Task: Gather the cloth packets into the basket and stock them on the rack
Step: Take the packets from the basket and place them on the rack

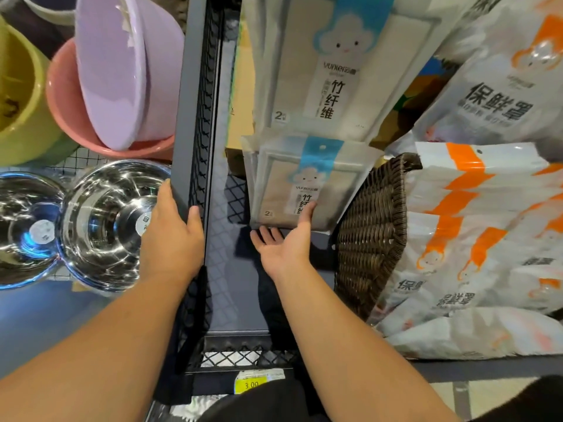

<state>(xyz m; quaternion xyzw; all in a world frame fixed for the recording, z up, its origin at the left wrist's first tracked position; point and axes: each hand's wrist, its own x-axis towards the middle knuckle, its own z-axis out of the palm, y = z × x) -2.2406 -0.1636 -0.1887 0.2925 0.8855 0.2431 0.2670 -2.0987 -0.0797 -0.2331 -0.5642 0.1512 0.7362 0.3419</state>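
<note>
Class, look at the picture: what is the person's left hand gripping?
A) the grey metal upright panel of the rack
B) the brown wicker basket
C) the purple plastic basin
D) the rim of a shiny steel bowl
A: the left hand has its thumb curled round the edge of the grey metal upright panel of the rack.

Left hand [170, 239], right hand [285, 243], forearms [100, 336] bare, black garment [268, 403] at the bottom edge of view
</note>
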